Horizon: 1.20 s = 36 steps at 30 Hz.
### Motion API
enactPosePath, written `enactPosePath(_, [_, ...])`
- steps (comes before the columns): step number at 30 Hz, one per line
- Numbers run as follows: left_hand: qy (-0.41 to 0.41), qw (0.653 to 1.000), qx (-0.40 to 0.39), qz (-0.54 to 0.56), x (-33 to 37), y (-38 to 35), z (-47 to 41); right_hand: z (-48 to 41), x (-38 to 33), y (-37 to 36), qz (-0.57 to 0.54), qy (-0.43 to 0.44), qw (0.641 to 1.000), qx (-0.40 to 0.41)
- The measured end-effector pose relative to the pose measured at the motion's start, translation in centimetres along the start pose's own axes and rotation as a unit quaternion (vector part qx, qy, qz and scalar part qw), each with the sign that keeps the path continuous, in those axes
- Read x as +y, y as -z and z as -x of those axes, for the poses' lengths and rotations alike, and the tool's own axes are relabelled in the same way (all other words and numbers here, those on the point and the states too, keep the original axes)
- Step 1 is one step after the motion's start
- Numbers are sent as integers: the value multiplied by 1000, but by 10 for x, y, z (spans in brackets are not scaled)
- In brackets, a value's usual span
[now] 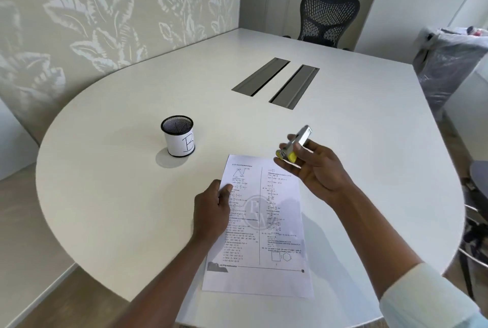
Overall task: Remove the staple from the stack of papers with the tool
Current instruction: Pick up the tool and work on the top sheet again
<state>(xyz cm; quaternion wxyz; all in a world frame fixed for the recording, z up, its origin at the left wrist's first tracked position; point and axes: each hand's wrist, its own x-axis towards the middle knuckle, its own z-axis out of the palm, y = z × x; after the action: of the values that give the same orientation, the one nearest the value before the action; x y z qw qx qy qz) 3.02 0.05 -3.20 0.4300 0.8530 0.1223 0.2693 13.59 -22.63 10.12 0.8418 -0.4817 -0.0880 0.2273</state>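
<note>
A stack of printed papers point(266, 224) lies flat on the white table point(132, 195) in front of me. My left hand point(211, 211) rests on the stack's left edge, fingers pressed on the sheet. My right hand point(314, 166) hovers above the stack's upper right corner and grips a staple remover point(295, 144), a silver metal tool with yellow grips. The staple itself is too small to make out.
A black mesh pen cup point(178, 138) with a white label marked "B" stands to the upper left of the papers. Two grey cable slots point(274, 82) are set in the table's middle. A mesh office chair point(327, 18) stands at the far side, a plastic-wrapped object point(449, 63) at right.
</note>
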Motion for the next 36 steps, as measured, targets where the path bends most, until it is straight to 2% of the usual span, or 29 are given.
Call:
enactPosePath(7, [4, 1000, 7, 9, 0, -1, 0, -43, 20, -31, 149, 77, 984, -58])
enactPosePath(15, [-16, 1000, 22, 9, -1, 0, 0, -63, 43, -41, 286, 87, 951, -79])
enactPosePath(23, [-13, 1000, 23, 8, -1, 0, -1, -70, 46, -49, 295, 106, 947, -74])
enactPosePath(36, [-1, 999, 26, 22, 2, 2, 0, -75, 55, -55, 335, 78, 932, -116])
